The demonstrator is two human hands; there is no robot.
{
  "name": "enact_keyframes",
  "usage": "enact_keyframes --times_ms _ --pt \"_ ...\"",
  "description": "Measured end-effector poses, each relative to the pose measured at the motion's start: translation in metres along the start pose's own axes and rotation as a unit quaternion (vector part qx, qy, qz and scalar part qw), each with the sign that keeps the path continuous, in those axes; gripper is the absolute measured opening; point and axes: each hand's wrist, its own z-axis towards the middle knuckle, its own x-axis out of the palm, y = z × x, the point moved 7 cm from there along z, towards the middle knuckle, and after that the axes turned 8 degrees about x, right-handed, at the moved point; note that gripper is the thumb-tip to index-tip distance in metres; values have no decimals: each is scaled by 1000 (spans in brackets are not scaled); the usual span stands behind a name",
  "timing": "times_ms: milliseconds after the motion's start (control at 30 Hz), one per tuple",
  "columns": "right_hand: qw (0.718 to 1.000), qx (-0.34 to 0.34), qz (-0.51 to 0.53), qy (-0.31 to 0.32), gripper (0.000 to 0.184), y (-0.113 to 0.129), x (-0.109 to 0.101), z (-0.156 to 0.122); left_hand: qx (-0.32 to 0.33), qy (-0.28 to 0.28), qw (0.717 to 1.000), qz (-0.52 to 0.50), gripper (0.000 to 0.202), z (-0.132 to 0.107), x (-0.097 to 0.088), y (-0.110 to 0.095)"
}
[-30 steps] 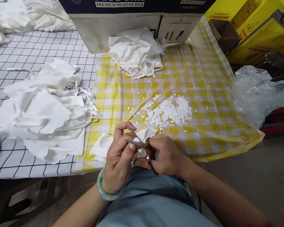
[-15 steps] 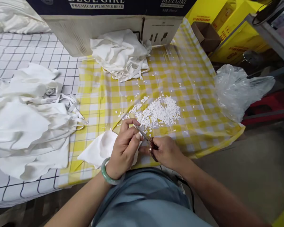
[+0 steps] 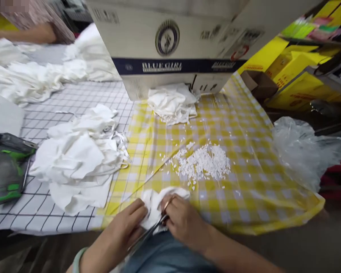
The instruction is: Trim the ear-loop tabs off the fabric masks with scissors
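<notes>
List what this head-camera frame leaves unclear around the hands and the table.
Scissors: motion blur in the head view; blades open or closed cannot be told, handles hidden in the right hand.
Left hand: blurred; gripping or only pressing the white cloth is unclear.
Green tool: cut off by the left edge.
Cardboard box: top cut off by the upper edge, small print unreadable.
Another person's arm: cut by the upper left corner.
</notes>
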Motion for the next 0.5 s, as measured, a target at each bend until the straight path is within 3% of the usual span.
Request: enact_keyframes --times_ms 33,100,200,300,400,467,500 --pt "999 5 39 -13 27 5 -5 9 5 -23 999 -29 24 11 -10 -3" --pt "991 8 116 -66 27 13 -35 37 11 -81 995 -53 13 46 -39 -3" --pt "976 -4 121 -183 14 21 -113 98 20 -187 982 -16 11 124 -94 17" --pt "956 31 66 -285 16 8 -196 167 -24 -284 958 25 9 204 -135 58" --pt "927 99 33 -360 30 -24 -246 204 -50 -339 939 38 18 245 -139 86" --pt "922 120 52 -364 33 -43 -244 204 -56 -352 934 20 28 245 -121 88" --pt "932 121 82 -331 35 -49 -231 199 -57 -337 940 -10 32 241 -106 86"
